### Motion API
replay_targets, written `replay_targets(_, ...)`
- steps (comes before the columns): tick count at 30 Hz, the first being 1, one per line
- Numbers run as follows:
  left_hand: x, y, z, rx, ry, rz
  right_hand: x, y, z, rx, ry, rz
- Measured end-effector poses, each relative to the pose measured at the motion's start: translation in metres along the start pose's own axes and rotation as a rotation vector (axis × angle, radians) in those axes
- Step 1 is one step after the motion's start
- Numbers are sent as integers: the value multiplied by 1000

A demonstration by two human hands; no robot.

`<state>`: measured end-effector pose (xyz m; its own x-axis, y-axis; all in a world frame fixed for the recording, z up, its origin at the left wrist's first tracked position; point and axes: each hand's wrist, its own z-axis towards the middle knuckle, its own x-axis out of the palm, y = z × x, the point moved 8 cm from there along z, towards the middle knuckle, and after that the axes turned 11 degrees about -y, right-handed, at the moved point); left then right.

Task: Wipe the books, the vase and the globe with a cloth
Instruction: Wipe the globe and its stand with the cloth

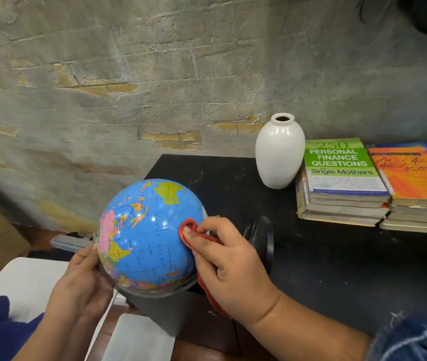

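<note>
The globe point(150, 235) is held tilted at the near-left corner of the table point(337, 269), with its black disc base point(261, 238) pointing right, over the table top. The left hand point(82, 277) cups the sphere's left side, its fingers curved against the sphere. The right hand point(228, 259) pinches a red cloth point(189, 227) and presses it to the sphere's right side; the rest of the cloth hangs below the palm. The hands are apart, one on each side of the sphere. The vase point(280, 155) stands upright farther back, just beside two stacks of books point(345, 183). The globe appears light, hollow and glossy, so it is probably slippery and free to spin on its axis. Support it at the ring or base as well as the sphere, and wipe with moderate pressure. The vase looks smooth and breakable, so steady its body while wiping.
</note>
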<state>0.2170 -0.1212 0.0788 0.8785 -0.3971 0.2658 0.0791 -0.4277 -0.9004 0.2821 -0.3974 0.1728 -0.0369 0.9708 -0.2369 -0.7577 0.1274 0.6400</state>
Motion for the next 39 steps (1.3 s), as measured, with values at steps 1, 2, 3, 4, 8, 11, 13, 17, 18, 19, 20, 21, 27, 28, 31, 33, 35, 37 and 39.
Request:
replay_targets(1,-1,1,0,-7,-13,4,0,3,-1,-31,4,-6)
replay_targets(2,-2,2,1,-11,-26,-3,0,6,-3,-75,6,-13)
replay_targets(3,-2,2,1,-14,-29,-9,1,10,-5,-129,6,-22)
replay_targets(4,-1,3,-1,-21,-19,-7,2,14,-8,-180,7,-33)
replay_targets(8,-2,4,-1,-17,-30,3,8,21,-15,-265,41,-55)
replay_targets(11,0,4,1,-8,-11,13,7,17,-15,-209,65,28)
replay_targets(13,4,4,-2,3,14,31,-1,3,-8,-49,-4,90)
replay_targets(17,3,5,-2,-5,7,42,-14,-29,3,226,-153,96)
replay_targets(18,2,6,-1,-13,5,33,-13,-30,2,235,-144,87)
replay_targets(19,2,6,-2,-19,5,16,-12,-28,0,223,-130,79)
replay_targets(20,2,7,-3,-23,-6,2,-12,-24,-2,195,-114,74)
replay_targets(21,3,7,-5,-27,-16,0,-11,-17,-4,146,-97,66)
replay_targets(27,7,4,-10,-10,0,-10,-6,8,-12,-16,6,93)
replay_targets(28,8,4,-10,-6,11,-7,-12,4,-8,47,-52,122)
replay_targets(31,7,1,-11,23,33,-8,-31,-29,8,384,-251,120)
replay_targets(33,9,4,-13,20,50,-2,-29,-50,13,586,-202,96)
replay_targets(35,10,2,-16,24,54,5,-21,-54,13,633,-110,92)
replay_targets(37,13,-2,-20,25,69,-1,-16,-43,13,589,-76,115)
replay_targets(39,12,-6,-23,21,67,-22,-16,-30,12,513,-70,148)
